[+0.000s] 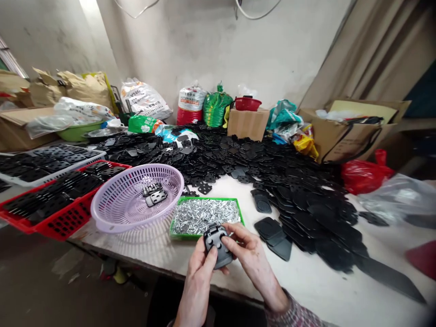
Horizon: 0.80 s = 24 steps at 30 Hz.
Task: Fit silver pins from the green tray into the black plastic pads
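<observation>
A black plastic plate with several holes or round bosses (218, 255) is held up between my hands above the table's front edge. My left hand (200, 263) grips its left side, thumb on top. On its right edge, my right hand (245, 247) presses with thumb and fingers closed; a small part could be hidden in that pinch. Just behind stands a green tray (241, 210) full of small silver metal rivets or pins (206, 213). To the left, a lilac plastic basket (109, 211) contains a few black plates with holes (156, 196).
Piles of black plates (231, 156) cover the back of the table (374, 281), with flat black pieces (272, 231) stacked at right. A red basket (68, 225) and a white tray (98, 156) hold more plates at left. Bags and a cardboard box (247, 125) line the wall.
</observation>
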Each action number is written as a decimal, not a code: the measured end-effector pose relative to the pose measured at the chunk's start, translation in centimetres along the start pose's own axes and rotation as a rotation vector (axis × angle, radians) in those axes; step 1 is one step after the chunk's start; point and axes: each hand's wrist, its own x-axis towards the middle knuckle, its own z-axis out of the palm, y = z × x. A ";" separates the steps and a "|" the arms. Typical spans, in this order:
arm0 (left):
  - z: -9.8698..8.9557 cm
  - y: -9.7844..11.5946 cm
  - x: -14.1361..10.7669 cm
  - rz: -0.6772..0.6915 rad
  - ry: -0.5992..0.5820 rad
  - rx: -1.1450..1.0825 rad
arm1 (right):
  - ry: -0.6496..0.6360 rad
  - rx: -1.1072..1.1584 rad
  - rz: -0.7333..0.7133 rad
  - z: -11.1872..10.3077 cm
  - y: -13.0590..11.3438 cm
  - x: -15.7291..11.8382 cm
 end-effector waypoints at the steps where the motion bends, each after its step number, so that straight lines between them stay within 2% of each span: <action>1: 0.1 0.0 -0.1 0.002 0.022 0.017 | -0.012 0.004 0.020 0.0 0.0 0.0; 4: 0.2 0.1 -0.3 0.005 0.069 0.048 | -0.044 0.022 0.044 0.0 0.3 -0.3; 8: -0.3 0.0 0.0 -0.024 -0.013 0.064 | -0.054 0.076 0.060 0.3 1.0 -0.7; 10: -0.4 0.0 0.1 -0.047 -0.014 0.064 | -0.063 0.100 0.086 0.5 1.1 -0.9; 15: -0.1 -0.2 0.0 -0.009 0.167 0.085 | -0.058 0.107 0.110 0.7 0.9 -1.1; 20: -0.9 -0.9 0.0 0.019 0.335 0.206 | -0.037 0.077 0.033 1.0 1.0 -1.3; 22: -1.3 -1.2 0.1 -0.001 0.346 0.224 | -0.041 0.108 0.031 1.3 1.2 -1.5; 24: -1.5 -1.6 0.1 -0.042 0.294 0.222 | -0.050 0.156 0.051 1.8 1.4 -1.7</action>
